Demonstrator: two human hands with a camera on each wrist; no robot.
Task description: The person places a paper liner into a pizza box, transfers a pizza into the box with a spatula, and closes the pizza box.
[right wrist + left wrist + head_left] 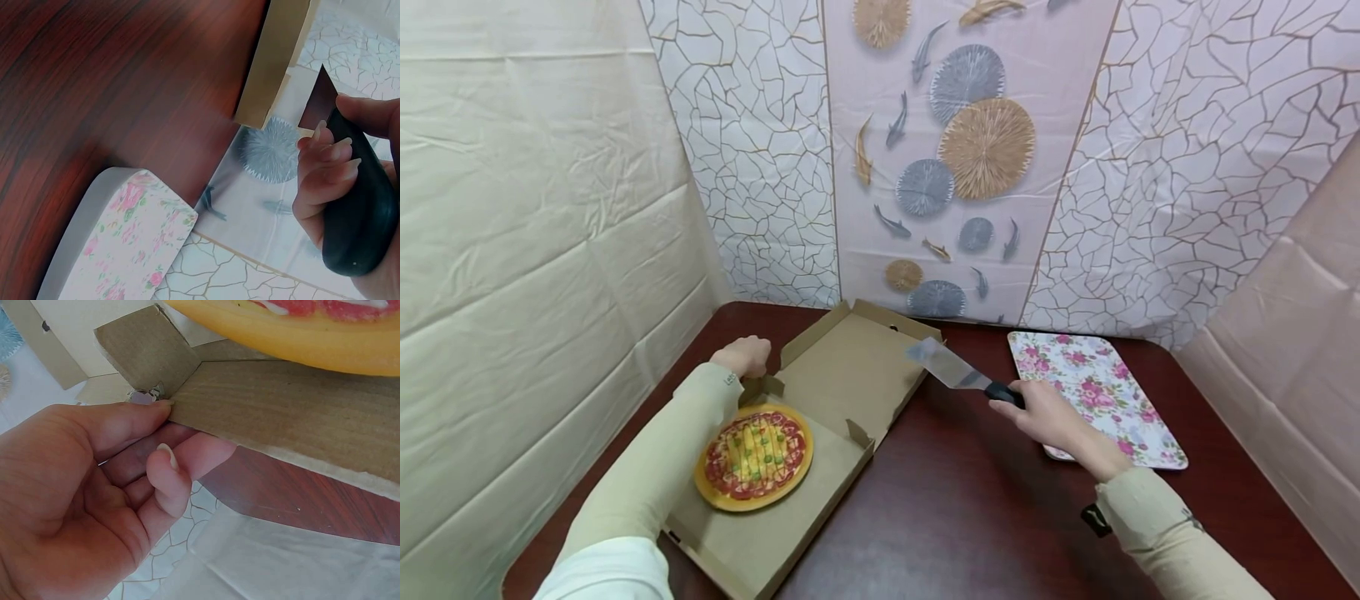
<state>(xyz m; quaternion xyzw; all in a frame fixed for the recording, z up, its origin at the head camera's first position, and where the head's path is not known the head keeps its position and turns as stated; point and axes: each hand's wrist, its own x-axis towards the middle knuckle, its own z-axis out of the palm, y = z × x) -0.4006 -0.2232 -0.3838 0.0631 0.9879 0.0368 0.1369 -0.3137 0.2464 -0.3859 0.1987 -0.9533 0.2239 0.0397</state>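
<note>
An open cardboard pizza box [820, 500] lies on the dark table, its lid [850, 367] folded back toward the wall. Inside the base sits a whole round pizza [756, 457] with a yellow crust. My left hand [745, 357] pinches the box's side wall near the hinge corner; the left wrist view shows the thumb [134, 422] on top and the fingers beneath the cardboard edge. In my right hand [1048, 414] is a pizza server by its black handle [359, 200]. The server's metal blade [950, 364] points left, over the table by the lid's right edge.
A floral-patterned board [1093, 396] lies on the right side of the table [955, 508], beneath and beyond the right hand. Patterned cloth [775, 150] hangs behind the table, with plain cloth walls at the left and right.
</note>
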